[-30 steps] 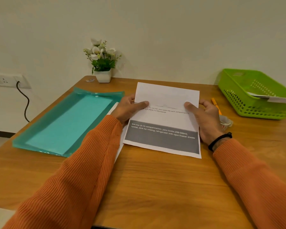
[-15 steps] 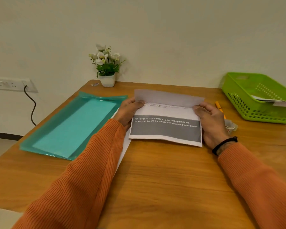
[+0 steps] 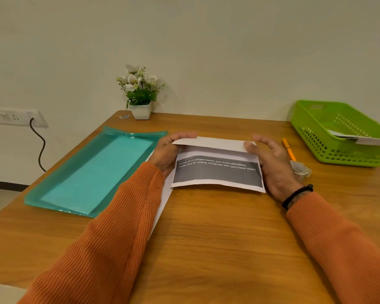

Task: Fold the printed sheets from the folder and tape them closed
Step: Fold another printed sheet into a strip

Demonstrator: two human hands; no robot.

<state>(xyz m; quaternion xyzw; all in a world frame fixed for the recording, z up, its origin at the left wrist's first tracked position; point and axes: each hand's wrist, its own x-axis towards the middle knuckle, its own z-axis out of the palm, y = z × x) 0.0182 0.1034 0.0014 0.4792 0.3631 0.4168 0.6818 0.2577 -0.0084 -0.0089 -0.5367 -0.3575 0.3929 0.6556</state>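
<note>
step: mid-fold, top flap coming over | L hand (image 3: 166, 153) + R hand (image 3: 270, 163) pinch printed sheet (image 3: 217, 172) at far corners, mid-desk (image 3: 217, 238) | next: line up edges w/ bottom, press crease, then tape (image 3: 301, 168) by R wrist

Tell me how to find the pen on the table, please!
Start at the bright green basket on the far right of the wooden table. Between the basket and the person's right hand lies the pen, thin and orange, pointing away toward the wall. Its near end meets a clear roll of tape, which is round, while the pen is a straight stick.
</note>
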